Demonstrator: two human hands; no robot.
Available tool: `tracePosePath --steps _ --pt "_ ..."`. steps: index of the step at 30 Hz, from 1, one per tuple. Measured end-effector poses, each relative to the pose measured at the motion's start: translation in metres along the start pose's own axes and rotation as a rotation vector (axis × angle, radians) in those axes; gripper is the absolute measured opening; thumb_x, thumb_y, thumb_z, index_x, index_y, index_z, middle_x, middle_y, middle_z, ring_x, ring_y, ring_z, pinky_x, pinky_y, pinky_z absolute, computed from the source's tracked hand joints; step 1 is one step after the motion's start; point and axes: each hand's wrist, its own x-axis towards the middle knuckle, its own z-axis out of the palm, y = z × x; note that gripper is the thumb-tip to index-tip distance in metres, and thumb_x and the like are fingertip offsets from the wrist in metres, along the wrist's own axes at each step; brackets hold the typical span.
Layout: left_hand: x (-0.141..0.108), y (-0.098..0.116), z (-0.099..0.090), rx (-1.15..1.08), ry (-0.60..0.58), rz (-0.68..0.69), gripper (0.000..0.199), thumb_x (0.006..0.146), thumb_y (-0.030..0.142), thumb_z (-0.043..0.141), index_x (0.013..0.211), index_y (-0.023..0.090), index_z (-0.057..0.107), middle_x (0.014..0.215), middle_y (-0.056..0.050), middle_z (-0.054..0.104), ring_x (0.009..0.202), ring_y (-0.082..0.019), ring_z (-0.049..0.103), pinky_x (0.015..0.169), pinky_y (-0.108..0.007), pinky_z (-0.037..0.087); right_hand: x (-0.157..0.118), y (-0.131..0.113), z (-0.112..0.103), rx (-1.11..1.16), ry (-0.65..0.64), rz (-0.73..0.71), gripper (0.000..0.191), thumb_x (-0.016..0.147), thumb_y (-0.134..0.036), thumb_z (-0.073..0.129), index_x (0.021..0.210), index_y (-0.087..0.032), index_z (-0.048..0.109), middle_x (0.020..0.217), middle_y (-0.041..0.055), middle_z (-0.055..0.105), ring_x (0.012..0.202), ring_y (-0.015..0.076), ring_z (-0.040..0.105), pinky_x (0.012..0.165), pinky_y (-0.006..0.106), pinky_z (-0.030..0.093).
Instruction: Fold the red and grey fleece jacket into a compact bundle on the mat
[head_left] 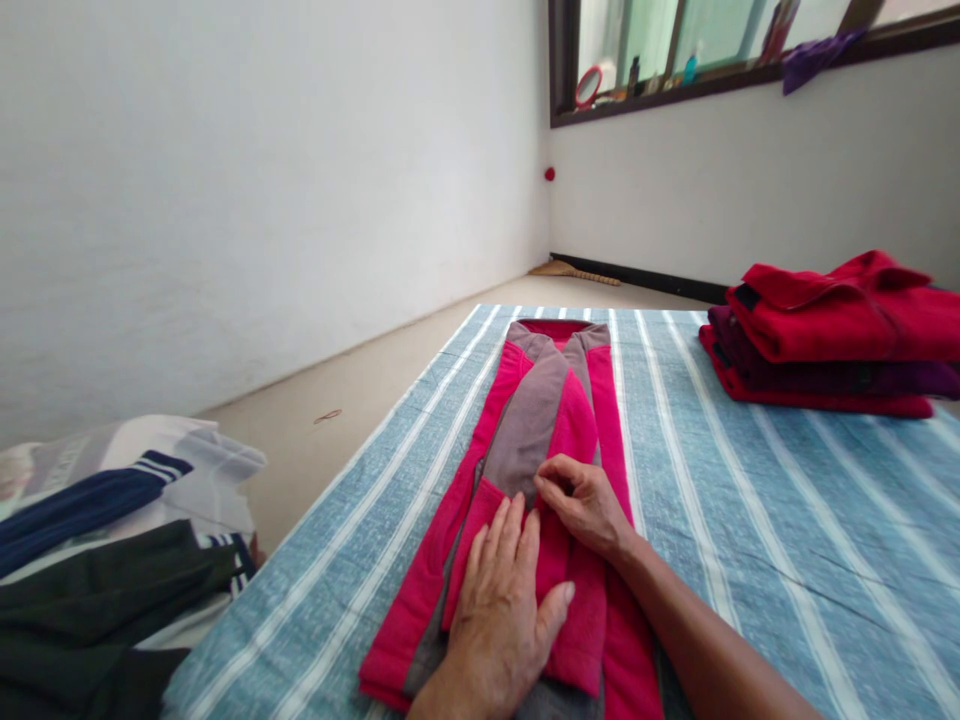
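A pink and grey garment [525, 420], folded long and narrow, lies on the blue striped cloth [675, 480] with its collar at the far end. My left hand [499, 590] rests flat on its near part, fingers spread over the pink fabric. Just to the right and slightly farther away, my right hand [581, 500] is on the garment with its thumb and index finger pinched together near the grey panel. Whether any fabric is between those fingertips is too small to tell.
Folded red and purple clothes are stacked [840, 330] at the right on the striped cloth. Loose dark and white clothes [112, 560] lie at the lower left. A white wall [262, 180] stands on the left, and a window ledge [675, 98] holds small bottles and a round mirror.
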Motion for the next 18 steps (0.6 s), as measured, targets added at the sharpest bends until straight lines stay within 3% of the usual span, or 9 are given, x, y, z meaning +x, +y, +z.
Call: tracePosePath --steps 18 --pt "-0.0003 0.0 0.0004 0.003 0.006 0.007 0.062 0.089 0.044 0.049 0.141 0.011 0.041 0.149 -0.016 0.038 0.137 -0.031 0.036 0.104 -0.051 0.041 0.0006 -0.0019 0.0 0.007 0.003 0.0 0.015 0.085 -0.027 0.055 0.074 -0.017 0.059 0.061 -0.003 0.052 0.056 0.0102 0.045 0.053 0.021 0.036"
